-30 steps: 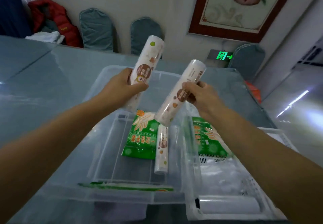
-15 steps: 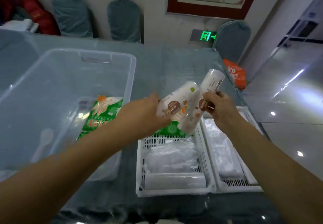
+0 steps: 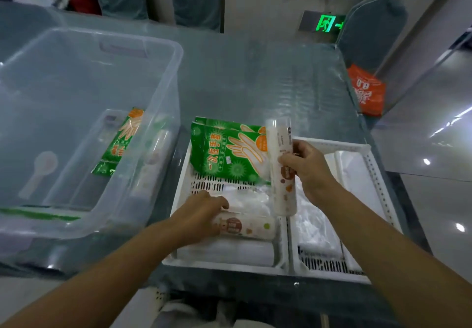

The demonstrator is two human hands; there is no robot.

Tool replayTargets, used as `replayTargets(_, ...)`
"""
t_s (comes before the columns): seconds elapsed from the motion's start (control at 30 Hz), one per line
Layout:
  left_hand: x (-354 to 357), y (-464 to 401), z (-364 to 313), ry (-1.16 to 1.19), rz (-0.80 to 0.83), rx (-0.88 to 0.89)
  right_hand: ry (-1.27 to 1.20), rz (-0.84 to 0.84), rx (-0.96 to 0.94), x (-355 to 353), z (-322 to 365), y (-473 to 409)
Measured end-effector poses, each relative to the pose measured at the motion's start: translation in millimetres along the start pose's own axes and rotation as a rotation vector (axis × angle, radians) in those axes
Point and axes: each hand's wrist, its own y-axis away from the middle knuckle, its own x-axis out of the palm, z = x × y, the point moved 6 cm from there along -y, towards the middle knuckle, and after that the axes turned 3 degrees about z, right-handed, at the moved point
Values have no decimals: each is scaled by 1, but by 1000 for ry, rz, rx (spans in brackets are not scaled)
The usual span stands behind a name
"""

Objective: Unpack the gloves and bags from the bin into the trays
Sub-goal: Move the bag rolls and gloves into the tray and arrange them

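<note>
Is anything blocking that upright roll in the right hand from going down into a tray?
Nothing visible does. The right hand holds the roll upright over the divide between the two white trays, both open-topped, with only soft packets beneath.

Counted: one bin; two trays; three glove packs; four printed rolls.

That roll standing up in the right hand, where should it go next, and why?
Probably tip it flat and lower it into the left tray. The right hand holds the upright roll over the divide between trays, while the left hand lays a matching roll there.
</note>
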Motion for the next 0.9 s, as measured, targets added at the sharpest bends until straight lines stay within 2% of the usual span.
replayTargets(0.07,10,-2,2,51,26,-6,8,25,1,5,-3,-1)
replayTargets(0.27,11,-12,8,-15,87,6,45,76,-14,18,-3,-7)
replayTargets(0.43,-14,-42,9,62,-58,-67,46,44,-20,15,-1,-8)
replayTargets(0.67,8,-69,6,143,166,-192,43,-20,-18,-9,-3,-10)
replayTargets(0.77,13,-75,4,104,219,-164,37,-45,-20,-17,-4,-11)
replayTargets(0.9,18,-77,0,171,265,-144,15,-53,-7,-21,-8,-13)
